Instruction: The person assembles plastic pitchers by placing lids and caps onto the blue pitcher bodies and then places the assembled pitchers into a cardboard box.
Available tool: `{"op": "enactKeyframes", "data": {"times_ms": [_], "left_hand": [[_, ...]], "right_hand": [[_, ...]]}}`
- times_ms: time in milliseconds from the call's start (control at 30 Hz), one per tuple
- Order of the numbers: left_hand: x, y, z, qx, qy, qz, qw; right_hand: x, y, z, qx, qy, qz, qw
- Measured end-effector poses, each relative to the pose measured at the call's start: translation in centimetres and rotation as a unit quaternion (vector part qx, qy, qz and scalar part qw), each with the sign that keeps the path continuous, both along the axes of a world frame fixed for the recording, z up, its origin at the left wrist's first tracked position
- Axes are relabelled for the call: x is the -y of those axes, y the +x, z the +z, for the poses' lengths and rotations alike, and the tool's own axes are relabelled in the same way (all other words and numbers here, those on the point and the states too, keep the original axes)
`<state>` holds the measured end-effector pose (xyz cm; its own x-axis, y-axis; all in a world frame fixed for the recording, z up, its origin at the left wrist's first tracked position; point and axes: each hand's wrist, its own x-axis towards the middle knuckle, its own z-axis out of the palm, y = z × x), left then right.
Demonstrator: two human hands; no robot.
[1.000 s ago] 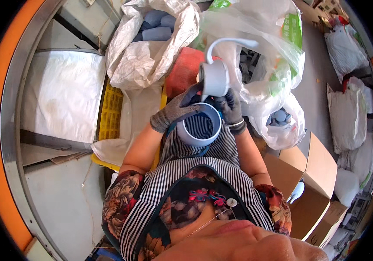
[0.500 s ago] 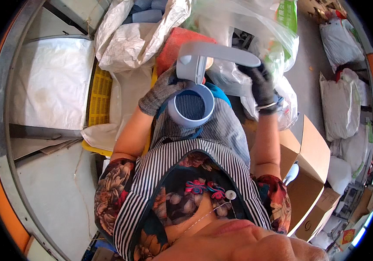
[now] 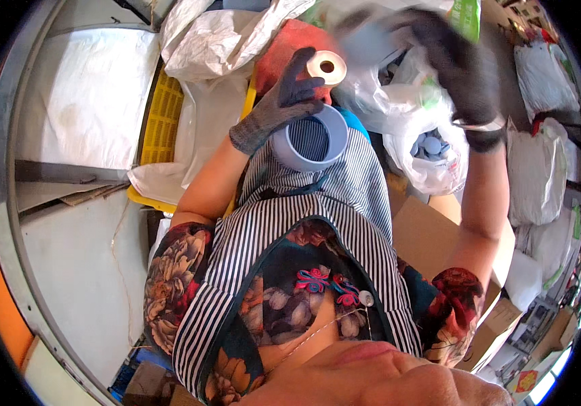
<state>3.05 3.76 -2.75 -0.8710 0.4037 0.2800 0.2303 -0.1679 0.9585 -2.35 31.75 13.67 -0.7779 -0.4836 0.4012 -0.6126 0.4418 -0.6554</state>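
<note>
A light blue ring-shaped plastic part (image 3: 309,162), open through its middle, rests over my lap on the striped apron (image 3: 354,193). My left hand (image 3: 273,111), in a dark grey knit glove, has its fingers spread at the ring's far left edge, the lower ones against or just over the rim. Out at the far right, my gloved right hand (image 3: 449,64) is smeared by motion above plastic bags. Beside its fingers is a blurred blue-grey piece (image 3: 368,44); its shape and whether the fingers grip it cannot be made out.
A cream disc with a dark centre hole (image 3: 336,74) lies by a red cloth (image 3: 280,51). A clear bag of small blue pieces (image 3: 431,162) stands right of my knees. Yellow crate (image 3: 163,118) and white sack (image 3: 216,44) are left, cardboard box (image 3: 419,230) right.
The grey handled part has left my left hand, whose fingers have spread. My right hand has swung up and right, a blurred blue-grey piece beside it. The ring has shifted slightly.
</note>
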Motion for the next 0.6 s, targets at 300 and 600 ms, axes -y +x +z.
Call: {"op": "enactKeyframes", "data": {"times_ms": [300,600], "left_hand": [[2.0,2.6,1.7,0.212,0.160,0.028,0.964],[-0.5,1.8,0.7,-0.081,-0.296,-0.020,0.951]], "right_hand": [[-9.4,2.7,-13.2,0.084,0.068,-0.361,0.926],[2.2,10.5,-8.1,0.579,-0.400,-0.166,0.691]]}}
